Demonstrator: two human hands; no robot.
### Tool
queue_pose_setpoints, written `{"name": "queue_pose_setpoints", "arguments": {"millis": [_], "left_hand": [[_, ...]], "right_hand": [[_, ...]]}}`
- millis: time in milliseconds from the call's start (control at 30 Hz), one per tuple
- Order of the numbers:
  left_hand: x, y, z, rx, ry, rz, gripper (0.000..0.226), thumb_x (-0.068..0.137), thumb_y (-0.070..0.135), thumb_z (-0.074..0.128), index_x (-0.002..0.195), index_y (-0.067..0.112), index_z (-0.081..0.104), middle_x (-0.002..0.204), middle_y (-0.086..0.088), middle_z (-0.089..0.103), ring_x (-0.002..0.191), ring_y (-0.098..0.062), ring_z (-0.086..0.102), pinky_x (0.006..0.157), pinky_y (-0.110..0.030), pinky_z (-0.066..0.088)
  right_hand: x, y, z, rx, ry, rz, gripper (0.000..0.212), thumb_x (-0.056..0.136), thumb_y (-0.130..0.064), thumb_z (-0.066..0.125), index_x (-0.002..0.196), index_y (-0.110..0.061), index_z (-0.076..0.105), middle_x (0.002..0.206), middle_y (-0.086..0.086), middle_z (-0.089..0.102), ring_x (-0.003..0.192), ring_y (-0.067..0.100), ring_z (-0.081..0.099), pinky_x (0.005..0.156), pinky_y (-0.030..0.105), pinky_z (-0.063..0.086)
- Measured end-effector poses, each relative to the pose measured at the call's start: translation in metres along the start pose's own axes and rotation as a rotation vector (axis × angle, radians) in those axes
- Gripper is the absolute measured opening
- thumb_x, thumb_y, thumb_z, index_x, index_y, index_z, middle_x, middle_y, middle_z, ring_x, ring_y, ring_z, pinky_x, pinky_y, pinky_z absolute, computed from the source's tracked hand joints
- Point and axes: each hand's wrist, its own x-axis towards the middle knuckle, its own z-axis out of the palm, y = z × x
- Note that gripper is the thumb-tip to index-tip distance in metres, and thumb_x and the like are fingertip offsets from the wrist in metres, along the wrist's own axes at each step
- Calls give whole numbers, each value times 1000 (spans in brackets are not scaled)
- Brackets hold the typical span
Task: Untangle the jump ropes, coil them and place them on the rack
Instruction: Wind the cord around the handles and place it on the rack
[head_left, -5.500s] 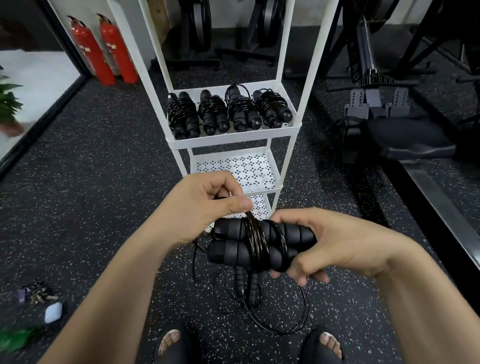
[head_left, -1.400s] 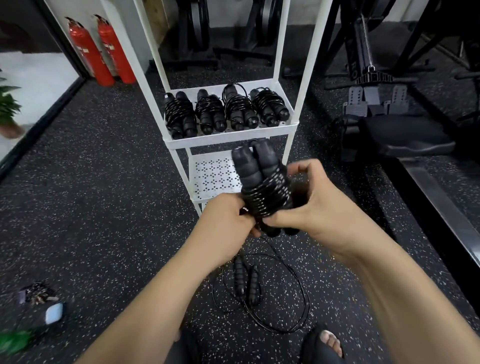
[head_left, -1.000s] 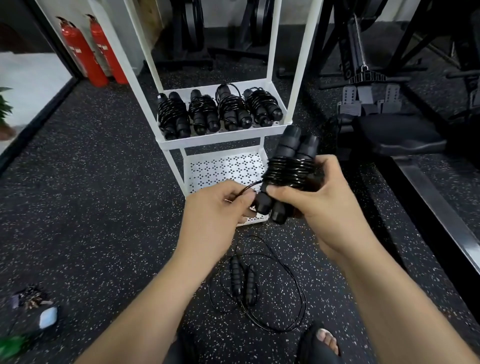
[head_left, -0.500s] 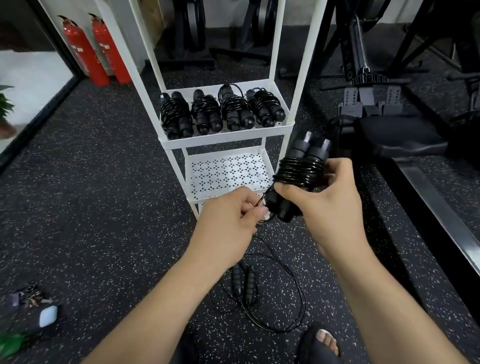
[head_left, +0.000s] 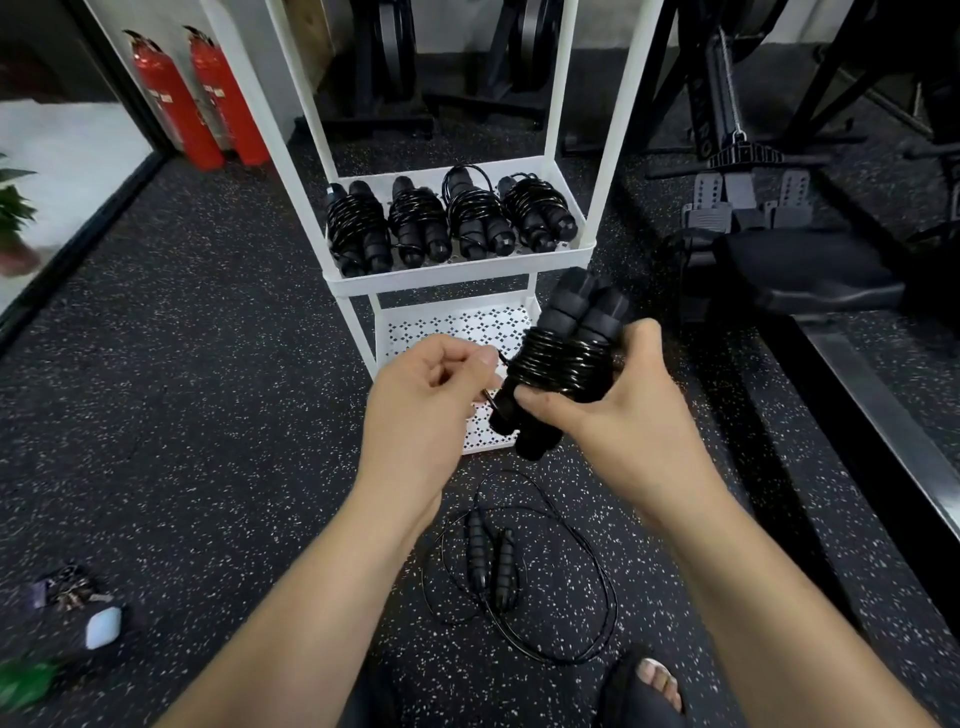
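My right hand (head_left: 618, 410) grips a coiled black jump rope (head_left: 563, 353), its two handles side by side and tilted up to the right, cord wound round the middle. My left hand (head_left: 426, 395) pinches the loose end of that cord right beside the bundle's lower left. The white rack (head_left: 457, 278) stands just beyond my hands; several coiled ropes (head_left: 449, 223) lie in a row on its middle shelf. Another jump rope (head_left: 493, 566) lies loose on the floor below my hands, handles together, cord in wide loops.
Two red fire extinguishers (head_left: 200, 98) stand at the back left. Black gym machines (head_left: 779, 260) fill the right side. Keys and a small white case (head_left: 101, 626) lie on the speckled floor at lower left. My sandalled foot (head_left: 649, 691) is near the loose rope.
The bundle went from lying level in both hands to standing tilted in my right hand, nearer the rack. My left hand stayed on the cord end, drawing it tight against the bundle.
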Motion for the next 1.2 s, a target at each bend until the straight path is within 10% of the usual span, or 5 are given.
{"name": "queue_pose_setpoints", "arguments": {"millis": [167, 367, 700, 867, 1200], "left_hand": [[5, -2, -3, -49, 13, 23, 10, 102, 21, 72, 94, 21, 78, 94, 8, 75, 88, -6, 70, 74, -27, 56], [7, -7, 1, -149, -147, -189, 18, 107, 33, 64, 108, 20, 76, 114, -11, 79, 99, -25, 70, 112, -61, 50], [3, -5, 9, -177, -139, -253, 36, 115, 38, 46, 119, 21, 78, 120, 2, 79, 123, -19, 69, 119, -49, 44], [-5, -1, 10, 138, -193, -61, 40, 109, 64, 32, 122, 45, 64, 109, 23, 74, 98, 16, 63, 85, -19, 44], [7, -19, 8, 42, -229, -156, 39, 113, 56, 35, 116, 45, 73, 120, 20, 75, 117, 4, 64, 105, -30, 46]], "right_hand": [[0, -2, 1, 132, -79, 78, 67, 75, -41, 99, 113, -27, 45, 104, -12, 73, 90, -2, 69, 86, 36, 56], [2, 10, 2, 294, -201, 104, 76, 69, -37, 99, 125, -26, 50, 115, -7, 79, 112, 17, 76, 105, 53, 57], [-1, 8, 6, 395, -354, 166, 57, 92, -26, 86, 138, -28, 52, 117, 0, 79, 104, 21, 78, 88, 44, 65], [1, 4, 6, 501, -276, 150, 32, 103, -49, 70, 133, -38, 69, 122, -2, 79, 115, 31, 74, 104, 58, 57], [6, 22, 15, 199, -78, 140, 69, 75, -84, 68, 123, -34, 65, 110, -10, 78, 103, 12, 76, 93, 50, 63]]}}
